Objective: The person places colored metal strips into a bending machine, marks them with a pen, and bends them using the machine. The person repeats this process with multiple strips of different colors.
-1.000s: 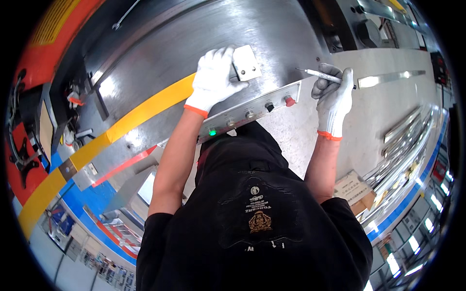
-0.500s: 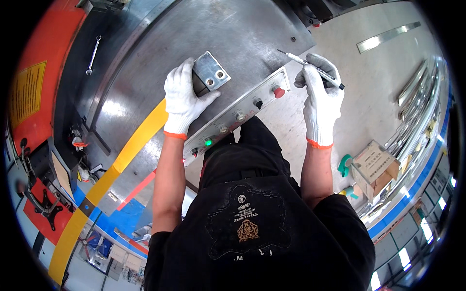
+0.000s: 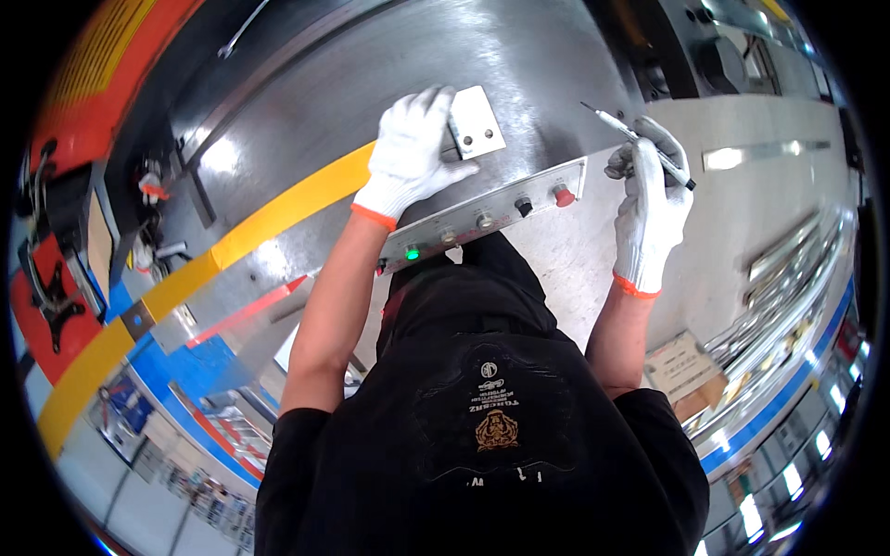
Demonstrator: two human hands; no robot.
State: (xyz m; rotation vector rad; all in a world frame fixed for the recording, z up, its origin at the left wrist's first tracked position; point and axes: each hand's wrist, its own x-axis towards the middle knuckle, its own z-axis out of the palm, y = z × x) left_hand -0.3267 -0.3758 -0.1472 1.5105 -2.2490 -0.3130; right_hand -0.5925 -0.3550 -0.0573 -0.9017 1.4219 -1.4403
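Note:
My left hand (image 3: 411,153), in a white glove with an orange cuff, grips the left end of a metal block (image 3: 477,120) on the steel table. Its fingers lie over the block's left edge, with the thumb at the near side. Two round holes show in the block; the rest of that end is hidden. A long yellow strip (image 3: 297,204) runs up to the same hand, and I cannot tell whether it is held. My right hand (image 3: 654,199), gloved alike, holds a white-and-black pen (image 3: 619,125) with a thin tip. That tip points far left, above the table's right corner.
A control panel (image 3: 464,227) with knobs, a lit green button and a red button runs along the table's near edge. A wrench (image 3: 243,30) lies at the far left. Long metal strips (image 3: 788,287) and a cardboard box (image 3: 681,366) are on the floor at right.
The view has turned, shifting the table and both hands rightward in the picture. My left hand stays on the block and my right hand still holds the pen.

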